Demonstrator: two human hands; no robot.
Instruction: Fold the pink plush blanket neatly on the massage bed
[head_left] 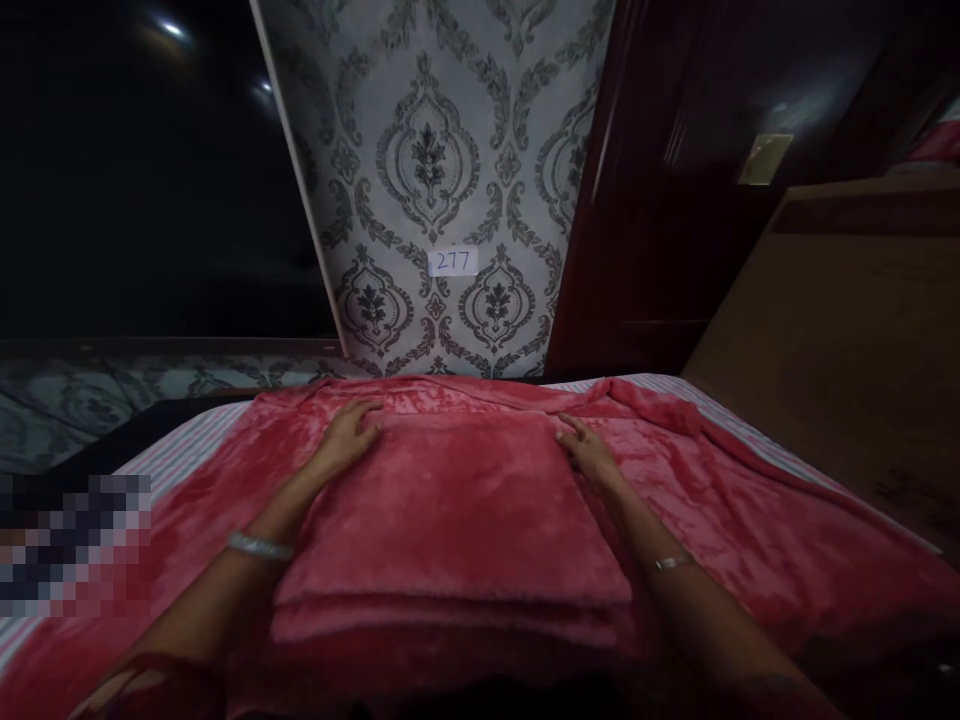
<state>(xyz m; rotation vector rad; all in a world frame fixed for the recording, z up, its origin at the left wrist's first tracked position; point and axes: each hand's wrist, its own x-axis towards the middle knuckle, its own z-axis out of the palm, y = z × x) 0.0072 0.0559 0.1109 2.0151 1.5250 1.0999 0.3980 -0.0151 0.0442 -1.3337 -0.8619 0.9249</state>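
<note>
A person's left hand [346, 432] and right hand [589, 452] rest flat on the far corners of a folded pink fleece blanket [450, 520], fingers loosely spread and pressing down, not pinching anything. The folded stack lies in the middle of the bed [757, 430], on top of a wider spread of the same pink fabric [750, 520] over a striped sheet. A thin bangle circles each wrist. The plush layers look slippery, so the stack could slide apart or the fold edges drift out of line if the palms push unevenly. On the damask-patterned wall [427, 150] behind, a small white label [453, 262] reads "277". A dark wooden door [660, 200] stands to the right.
</note>
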